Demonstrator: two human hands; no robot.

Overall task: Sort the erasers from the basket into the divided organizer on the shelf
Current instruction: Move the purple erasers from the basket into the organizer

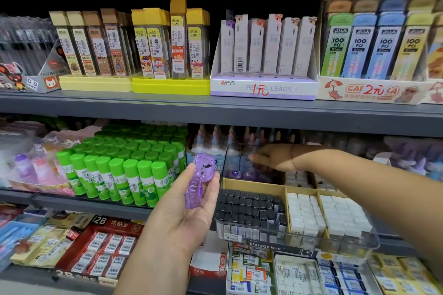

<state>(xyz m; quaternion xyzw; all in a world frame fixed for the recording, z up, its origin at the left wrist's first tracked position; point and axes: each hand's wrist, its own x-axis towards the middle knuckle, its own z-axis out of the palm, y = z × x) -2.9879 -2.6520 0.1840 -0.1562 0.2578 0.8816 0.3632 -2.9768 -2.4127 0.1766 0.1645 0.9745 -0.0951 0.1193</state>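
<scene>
"Hands first: what are they doing?"

"Left hand (182, 211) is palm up with fingers nearly straight; purple erasers (197, 182) lie on it, in front of the green glue sticks (124, 170)."

"And the right hand (272, 158)?"

"It reaches into the clear box (230, 151) at the back of the shelf (60, 202); I cannot tell if it holds anything."

"Where is the tray?"

"Divided tray (254, 186) sits just in front of the box; black erasers (249, 208) on the left, white erasers (328, 215) on the right."

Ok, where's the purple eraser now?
Head view, centre: the purple eraser lies on the left hand, right of the green glue sticks and up-left of the black erasers.
</scene>
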